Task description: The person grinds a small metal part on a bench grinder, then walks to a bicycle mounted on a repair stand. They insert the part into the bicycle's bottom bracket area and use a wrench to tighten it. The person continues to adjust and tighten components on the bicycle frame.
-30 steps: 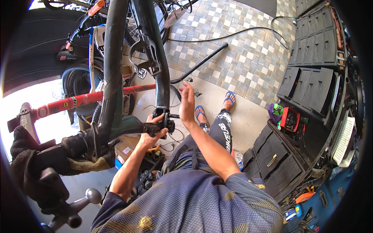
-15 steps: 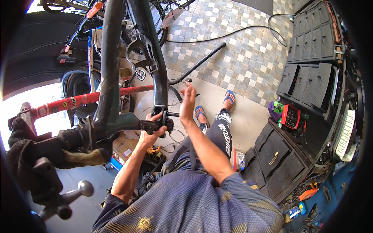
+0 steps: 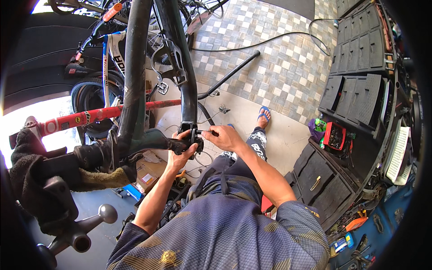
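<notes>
my left hand [image 3: 182,155] wraps under the black derailleur [image 3: 191,137] at the bike frame [image 3: 180,67], while my right hand [image 3: 223,137], elbow bent, pinches a small tool [image 3: 203,132] into it.

The floor [image 3: 288,63] is laid in small grey and white checkered tiles, with a plain pale slab nearer the middle. A black hose [image 3: 270,40] snakes across the tiles. Dark tool drawers [image 3: 324,175] and black trays [image 3: 355,94] line the right side. Bright daylight [image 3: 40,112] floods in at the left, past parked bicycles [image 3: 96,49].
</notes>
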The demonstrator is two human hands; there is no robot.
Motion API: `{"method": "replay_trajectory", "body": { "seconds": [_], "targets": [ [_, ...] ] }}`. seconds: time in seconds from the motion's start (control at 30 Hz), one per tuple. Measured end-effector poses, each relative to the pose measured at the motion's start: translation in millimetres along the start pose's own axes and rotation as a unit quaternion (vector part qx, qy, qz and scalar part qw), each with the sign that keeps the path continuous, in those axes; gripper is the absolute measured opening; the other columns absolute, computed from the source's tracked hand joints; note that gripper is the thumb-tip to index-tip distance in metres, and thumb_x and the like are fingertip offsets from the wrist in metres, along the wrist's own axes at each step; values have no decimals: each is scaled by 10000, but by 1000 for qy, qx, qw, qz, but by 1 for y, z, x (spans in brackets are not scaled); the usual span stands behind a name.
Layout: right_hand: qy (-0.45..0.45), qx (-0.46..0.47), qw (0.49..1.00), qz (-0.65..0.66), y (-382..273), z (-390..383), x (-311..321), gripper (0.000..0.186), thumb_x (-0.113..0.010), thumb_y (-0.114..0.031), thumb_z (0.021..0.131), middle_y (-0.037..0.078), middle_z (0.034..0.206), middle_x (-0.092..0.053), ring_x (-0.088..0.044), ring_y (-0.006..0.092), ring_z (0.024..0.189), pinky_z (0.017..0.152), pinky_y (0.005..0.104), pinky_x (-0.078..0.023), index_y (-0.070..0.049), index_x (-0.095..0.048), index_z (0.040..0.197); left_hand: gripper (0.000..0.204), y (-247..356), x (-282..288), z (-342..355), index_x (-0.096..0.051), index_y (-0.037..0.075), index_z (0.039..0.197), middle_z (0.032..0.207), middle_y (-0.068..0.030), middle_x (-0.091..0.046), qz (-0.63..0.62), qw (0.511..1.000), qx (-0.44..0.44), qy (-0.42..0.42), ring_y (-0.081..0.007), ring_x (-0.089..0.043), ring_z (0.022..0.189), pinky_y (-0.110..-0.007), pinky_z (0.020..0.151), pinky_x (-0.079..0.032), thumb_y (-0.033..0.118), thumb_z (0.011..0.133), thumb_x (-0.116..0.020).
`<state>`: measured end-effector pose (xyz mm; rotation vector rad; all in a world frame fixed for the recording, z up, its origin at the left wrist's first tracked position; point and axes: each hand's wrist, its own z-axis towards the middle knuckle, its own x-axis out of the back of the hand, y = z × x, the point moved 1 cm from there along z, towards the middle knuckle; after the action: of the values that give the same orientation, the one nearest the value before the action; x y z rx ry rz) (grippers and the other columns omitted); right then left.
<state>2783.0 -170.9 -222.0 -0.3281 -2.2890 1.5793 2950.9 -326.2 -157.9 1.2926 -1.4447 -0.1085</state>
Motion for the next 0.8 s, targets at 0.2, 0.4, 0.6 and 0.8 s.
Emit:
{"method": "replay_trajectory", "body": {
  "seconds": [0.2, 0.4, 0.6, 0.8],
  "targets": [
    [-15, -6, 1000, 24, 3, -2, 1, 595, -536, -556, 1046, 186, 629, -568, -567, 359, 605, 603, 457, -435, -12, -666, 842, 558, -3, -6, -1, -689, 81, 1276, 1158, -187, -607, 33, 998, -20, 45, -347, -613, 1079, -462, 969, -493, 287, 788, -864],
    [-67, 14, 993, 92, 16, 9, -2, 560, -481, -485, 1080, 253, 718, -597, -624, 435, 700, 635, 513, -438, 3, -638, 856, 549, -7, -9, -2, -698, 72, 1258, 1183, -189, -594, 14, 999, -15, 48, -350, -602, 1090, -464, 966, -493, 287, 782, -866],
    [-21, 53, 997, 49, 13, 4, -4, 548, -498, -498, 1074, 220, 697, -570, -587, 398, 664, 633, 473, -442, -1, -633, 885, 514, -1, -9, -4, -714, 48, 1234, 1184, -188, -594, 6, 998, -2, 55, -342, -614, 1112, -454, 988, -494, 249, 781, -850],
    [-113, 25, 992, 57, 13, 8, 10, 534, -500, -511, 1067, 222, 727, -598, -604, 428, 697, 644, 488, -448, -21, -631, 898, 507, -2, -10, -4, -702, 43, 1243, 1224, -186, -590, -5, 998, -11, 54, -344, -601, 1135, -467, 1010, -481, 230, 792, -839]
  ]
}}
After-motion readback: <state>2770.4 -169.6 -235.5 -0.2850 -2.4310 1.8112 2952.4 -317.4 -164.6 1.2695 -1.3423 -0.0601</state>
